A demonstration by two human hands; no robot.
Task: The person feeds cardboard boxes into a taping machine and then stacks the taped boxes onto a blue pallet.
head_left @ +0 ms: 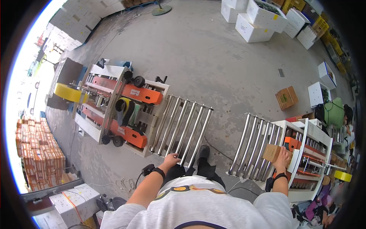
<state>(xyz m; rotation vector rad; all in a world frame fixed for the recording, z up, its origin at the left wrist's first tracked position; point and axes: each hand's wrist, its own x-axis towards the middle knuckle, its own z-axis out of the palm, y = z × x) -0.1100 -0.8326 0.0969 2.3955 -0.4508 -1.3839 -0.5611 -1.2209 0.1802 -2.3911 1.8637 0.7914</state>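
My right hand (281,157) is against the right side of a small brown cardboard box (271,153), its fingers along the box. That box sits at the right end of the right roller conveyor (249,147), beside a carton-sealing machine (309,158) with orange side parts. My left hand (172,158) rests on the near edge of the left roller conveyor (183,128), fingers curled at its rail. A second sealing machine (127,110), with orange sides and a yellow tape roll (68,92), adjoins that conveyor on the left.
White foam boxes (254,27) are stacked at the back right. A brown carton (286,97) lies on the floor (213,57). Orange-and-white cartons (40,154) are piled at left. Cables (219,150) run between the conveyors. Another person in green (334,113) is at far right.
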